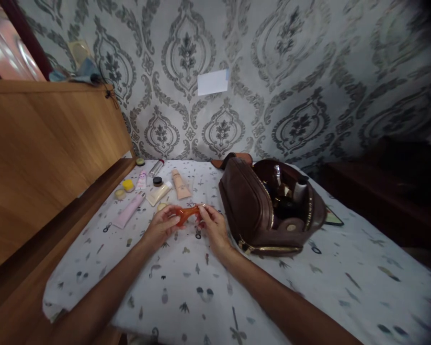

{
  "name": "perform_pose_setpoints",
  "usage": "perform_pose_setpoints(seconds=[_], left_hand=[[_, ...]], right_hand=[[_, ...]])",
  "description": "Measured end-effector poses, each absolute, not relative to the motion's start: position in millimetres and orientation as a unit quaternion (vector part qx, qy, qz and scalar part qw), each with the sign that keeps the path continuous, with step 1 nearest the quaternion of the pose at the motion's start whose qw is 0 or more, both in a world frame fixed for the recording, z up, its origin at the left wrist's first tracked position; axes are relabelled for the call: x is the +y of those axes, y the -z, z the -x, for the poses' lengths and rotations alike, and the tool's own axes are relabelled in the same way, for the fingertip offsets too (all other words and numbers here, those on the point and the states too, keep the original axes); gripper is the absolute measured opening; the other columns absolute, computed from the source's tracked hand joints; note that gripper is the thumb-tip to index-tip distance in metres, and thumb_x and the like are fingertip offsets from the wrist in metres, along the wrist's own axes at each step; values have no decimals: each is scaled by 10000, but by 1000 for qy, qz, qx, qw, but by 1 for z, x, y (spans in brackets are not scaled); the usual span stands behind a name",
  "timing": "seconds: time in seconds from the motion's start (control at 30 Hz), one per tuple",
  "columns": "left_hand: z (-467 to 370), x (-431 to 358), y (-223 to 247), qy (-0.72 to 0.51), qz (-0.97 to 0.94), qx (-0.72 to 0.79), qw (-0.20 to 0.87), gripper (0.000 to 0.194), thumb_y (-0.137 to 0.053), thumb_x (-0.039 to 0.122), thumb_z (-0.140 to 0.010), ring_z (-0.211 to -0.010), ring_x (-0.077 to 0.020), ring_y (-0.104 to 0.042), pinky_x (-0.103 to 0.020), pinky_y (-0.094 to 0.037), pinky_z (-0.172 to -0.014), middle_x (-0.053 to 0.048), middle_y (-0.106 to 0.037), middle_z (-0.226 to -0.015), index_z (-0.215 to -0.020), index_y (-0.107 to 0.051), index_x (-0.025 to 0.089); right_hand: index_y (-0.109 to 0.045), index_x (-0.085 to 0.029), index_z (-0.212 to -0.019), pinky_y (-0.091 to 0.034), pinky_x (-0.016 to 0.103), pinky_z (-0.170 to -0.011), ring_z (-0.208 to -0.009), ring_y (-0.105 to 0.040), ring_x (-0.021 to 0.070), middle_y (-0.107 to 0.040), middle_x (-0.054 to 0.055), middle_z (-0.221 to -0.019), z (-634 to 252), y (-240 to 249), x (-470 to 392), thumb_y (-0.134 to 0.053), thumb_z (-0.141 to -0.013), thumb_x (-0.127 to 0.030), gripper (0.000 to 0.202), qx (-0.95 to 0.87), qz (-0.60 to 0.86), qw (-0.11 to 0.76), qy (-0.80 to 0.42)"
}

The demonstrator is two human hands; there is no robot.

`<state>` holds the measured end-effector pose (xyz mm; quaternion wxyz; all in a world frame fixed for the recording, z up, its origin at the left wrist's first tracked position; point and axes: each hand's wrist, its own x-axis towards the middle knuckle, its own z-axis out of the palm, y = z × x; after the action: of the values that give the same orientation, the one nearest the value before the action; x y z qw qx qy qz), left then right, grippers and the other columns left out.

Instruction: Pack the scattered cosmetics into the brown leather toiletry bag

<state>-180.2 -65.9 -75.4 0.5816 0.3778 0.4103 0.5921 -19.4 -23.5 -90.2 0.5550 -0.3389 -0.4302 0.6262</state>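
Observation:
A glossy orange, see-through piece (pixel 187 215), broad at its left end and narrow toward the right, is held between both hands just above the cloth; its exact kind I cannot make out. My left hand (pixel 164 223) grips the broad end between thumb and fingers. At the narrow end, my right hand (pixel 211 225) pinches with thumb and fingertips. Beyond the hands lie a peach tube (pixel 180 184) and a cream tube (pixel 158 193). A pale pink tube (pixel 129 211) rests to the left. The brown toiletry bag (pixel 246 196) stands unzipped, right of my right hand, with bottles (pixel 300 189) inside.
Small jars, one yellow (pixel 128 185) and one black-lidded (pixel 157 181), sit at the back left near a clear tube (pixel 156 167). A wooden panel (pixel 53 143) borders the left side. The patterned cloth (pixel 187 297) covers the surface, with a papered wall (pixel 222 120) behind.

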Motion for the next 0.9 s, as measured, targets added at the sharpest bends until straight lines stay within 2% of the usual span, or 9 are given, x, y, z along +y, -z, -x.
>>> perform_pose_setpoints(seconds=[0.23,0.4,0.63,0.9], left_hand=[[180,-67,77,-584,-434,441,525,530,-871,278,-606,-1033,-249,-620,-354,-560,-810,-87,-655,-1074,-1062,-625,171],[180,-68,80,-567,-468,467,491,526,-857,252,-617,-1092,-251,-614,-351,-495,-926,-84,-677,-1125,-1085,-627,183],[177,-70,81,-553,-497,475,470,563,-839,249,-632,-1111,-266,-620,-363,-475,-954,-103,-664,-1188,-1141,-610,177],[176,-68,85,-578,-515,487,404,502,-815,218,-638,-1016,-212,-632,-325,-490,-906,-44,-657,-1056,-1072,-562,202]], right_hand=[[-640,-167,-759,-355,216,-441,-489,-473,103,-542,-41,-577,19,89,-24,-770,-668,-559,422,-417,335,549,-642],[-637,-169,-773,-354,218,-454,-500,-484,108,-558,-35,-592,19,89,-24,-769,-666,-562,429,-408,330,545,-654],[-663,-167,-794,-371,219,-478,-533,-510,106,-592,-22,-674,15,81,-25,-790,-652,-504,386,-407,313,539,-668],[-711,-179,-893,-418,210,-536,-607,-555,108,-637,-2,-750,16,76,-29,-773,-696,-461,350,-429,294,539,-662]])
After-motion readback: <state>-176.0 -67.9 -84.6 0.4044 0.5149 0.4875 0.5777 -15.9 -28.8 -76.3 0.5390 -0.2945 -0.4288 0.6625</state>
